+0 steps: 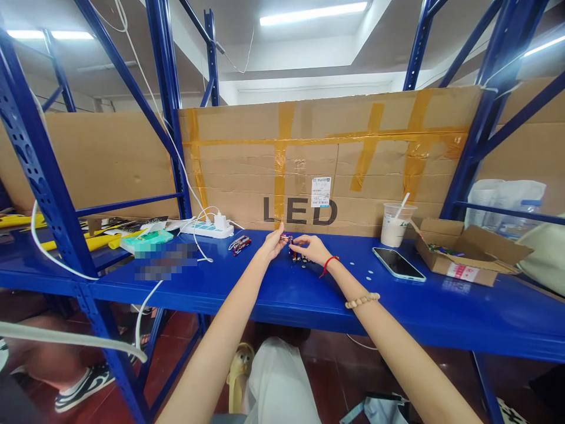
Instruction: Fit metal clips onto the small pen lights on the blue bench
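My left hand [274, 241] is closed, its thumb raised, round a small red and dark item [289, 238] too small to name. Fingers of my right hand [314, 249] are pinched at the other side of it. Below the fingertips, on the blue shelf [212, 291], lie small dark pieces [295, 257], partly hidden by the right hand. A little pile of similar red, dark and silvery items [239, 244] rests to the left of my left hand. Several small pale discs [369, 274] are scattered right of my right hand.
A phone [399, 263], a drink cup with straw [394, 227] and an open cardboard box [468, 250] stand at right. At left are a power strip [212, 228] with white cables and a green packet [146, 241]. A large cardboard panel [247, 171] closes the back.
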Demonstrator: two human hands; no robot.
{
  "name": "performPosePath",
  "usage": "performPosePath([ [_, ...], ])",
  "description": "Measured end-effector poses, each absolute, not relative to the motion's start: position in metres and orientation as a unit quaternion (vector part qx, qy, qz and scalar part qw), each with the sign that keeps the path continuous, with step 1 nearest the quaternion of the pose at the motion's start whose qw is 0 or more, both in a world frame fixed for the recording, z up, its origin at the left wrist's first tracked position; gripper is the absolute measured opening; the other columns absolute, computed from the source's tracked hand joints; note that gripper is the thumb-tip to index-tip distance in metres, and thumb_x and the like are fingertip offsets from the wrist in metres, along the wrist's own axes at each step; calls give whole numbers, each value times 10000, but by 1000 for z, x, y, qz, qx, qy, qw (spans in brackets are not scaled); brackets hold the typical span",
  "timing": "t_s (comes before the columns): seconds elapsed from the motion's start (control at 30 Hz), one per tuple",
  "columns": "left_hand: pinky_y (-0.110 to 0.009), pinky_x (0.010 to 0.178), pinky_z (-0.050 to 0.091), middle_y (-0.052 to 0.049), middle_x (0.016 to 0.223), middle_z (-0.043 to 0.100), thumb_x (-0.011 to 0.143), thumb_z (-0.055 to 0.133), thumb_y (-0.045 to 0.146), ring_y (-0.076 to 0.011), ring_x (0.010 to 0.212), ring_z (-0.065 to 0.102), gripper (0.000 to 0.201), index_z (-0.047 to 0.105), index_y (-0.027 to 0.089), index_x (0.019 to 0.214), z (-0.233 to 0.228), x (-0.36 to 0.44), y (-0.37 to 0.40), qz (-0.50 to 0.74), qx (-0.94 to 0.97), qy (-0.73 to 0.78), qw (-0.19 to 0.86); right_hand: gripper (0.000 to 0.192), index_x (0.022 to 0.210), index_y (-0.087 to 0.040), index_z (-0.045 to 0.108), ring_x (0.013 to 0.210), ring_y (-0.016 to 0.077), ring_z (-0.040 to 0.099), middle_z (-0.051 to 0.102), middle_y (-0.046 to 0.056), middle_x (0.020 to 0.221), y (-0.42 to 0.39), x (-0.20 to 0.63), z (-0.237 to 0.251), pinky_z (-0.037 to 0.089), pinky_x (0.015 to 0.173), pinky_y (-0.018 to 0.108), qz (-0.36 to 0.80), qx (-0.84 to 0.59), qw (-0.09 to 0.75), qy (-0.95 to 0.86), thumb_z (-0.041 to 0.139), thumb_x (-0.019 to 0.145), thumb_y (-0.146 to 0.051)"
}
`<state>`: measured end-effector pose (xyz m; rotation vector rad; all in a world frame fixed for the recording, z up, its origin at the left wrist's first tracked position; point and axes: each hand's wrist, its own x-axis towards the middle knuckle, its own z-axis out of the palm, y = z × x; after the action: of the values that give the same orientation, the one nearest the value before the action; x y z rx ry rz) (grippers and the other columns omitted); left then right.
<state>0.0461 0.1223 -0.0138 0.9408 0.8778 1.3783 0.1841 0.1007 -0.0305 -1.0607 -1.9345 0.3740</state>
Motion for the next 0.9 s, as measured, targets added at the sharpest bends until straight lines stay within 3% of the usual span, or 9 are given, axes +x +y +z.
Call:
performPosePath([
  [0.1,-98,437,415,20,516,511,743,608,414,-6,416,462,328,494,121,650,-12,46,123,604,387,365,593,191,806,-134,663,776,158,635,689,73,843,103,183,-33,484,757,272,211,-410,464,-756,603,742,-305],
  [0.2,-99,420,403,35,511,495,741,619,397,-6,411,458,310,488,128,661,-12,43,125,624,371,369,580,242,871,-124,646,682,137,637,685,66,761,104,181,-32,501,699,263,290,-398,510,-705,581,759,-329],
  [0.33,-104,379,350,68,482,446,692,668,408,0,377,426,324,486,141,677,-15,41,127,638,372,386,552,362,854,-119,665,596,123,599,667,55,704,104,183,-28,482,549,225,321,-410,580,-626,660,658,-423],
  [0.47,-116,376,327,82,474,420,645,710,405,-14,374,444,335,496,152,694,-18,41,125,632,392,401,536,494,911,-117,668,649,130,595,671,84,814,107,189,-25,459,500,203,335,-427,613,-575,668,606,-506],
  [0.67,-127,384,280,80,502,405,620,668,535,-19,404,431,417,489,162,674,-17,41,123,596,459,408,518,562,993,-172,654,862,164,614,647,91,987,111,193,-26,476,580,185,340,-417,624,-567,556,670,-621],
  [0.77,-138,388,265,79,498,398,621,623,601,-30,405,422,458,502,171,722,-17,42,123,572,484,392,534,613,1006,-170,641,659,125,620,648,58,792,109,192,-26,455,514,187,352,-395,630,-568,487,693,-674],
  [0.83,-147,392,263,78,484,389,616,599,636,-39,399,422,488,507,174,746,-18,44,123,552,497,388,546,621,967,-159,647,476,92,548,597,18,644,107,191,-25,405,423,191,353,-394,627,-572,464,699,-688],
  [0.9,-156,395,263,78,465,370,609,573,671,-47,391,420,522,508,174,755,-18,45,122,527,515,388,555,588,917,-152,659,412,77,493,572,2,598,106,189,-26,376,391,199,333,-400,622,-585,482,701,-669],
])
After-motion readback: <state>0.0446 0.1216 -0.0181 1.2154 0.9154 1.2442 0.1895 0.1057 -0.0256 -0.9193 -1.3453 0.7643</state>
